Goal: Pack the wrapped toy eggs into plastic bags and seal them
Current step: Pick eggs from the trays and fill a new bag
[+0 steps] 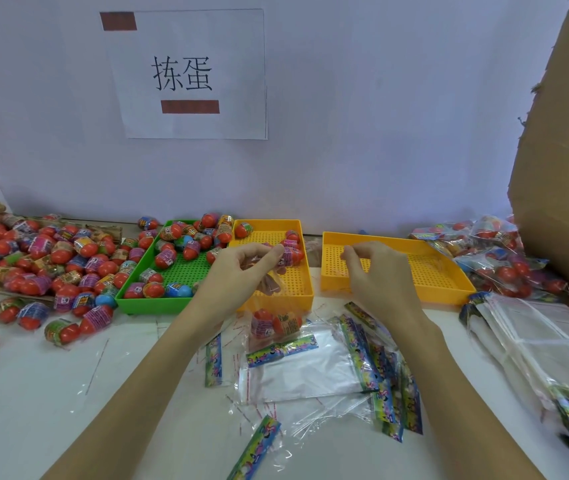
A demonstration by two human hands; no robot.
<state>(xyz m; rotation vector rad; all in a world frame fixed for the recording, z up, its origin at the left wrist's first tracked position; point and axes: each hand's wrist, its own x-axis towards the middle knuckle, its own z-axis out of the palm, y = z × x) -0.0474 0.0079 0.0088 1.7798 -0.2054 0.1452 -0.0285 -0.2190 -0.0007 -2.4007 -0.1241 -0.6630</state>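
Hanging from the left hand (pixel 241 268), a clear plastic bag (pixel 269 306) is pinched at its top between thumb and fingers, with two wrapped toy eggs (pixel 274 323) seen in its bottom just above the bench (pixel 34 393). The right hand (pixel 376 271) is raised beside it, its fingers curled together as in a pinch; what is pinched cannot be told. Behind the hands, a green tray (pixel 137 301) partly filled with eggs is set touching an orange tray (pixel 305 271) holding a few, and a second orange tray (pixel 397 242) is placed to the right, apart. A large heap of loose eggs (pixel 34 258) is spread at the left. Empty bags with colourful headers (pixel 310 372) are scattered in front, a stack of bags (pixel 535 344) lies at the right, and filled bags (pixel 504 258) are piled beside a cardboard box (pixel 567 150). A paper sign (pixel 186 74) is fixed to the wall.
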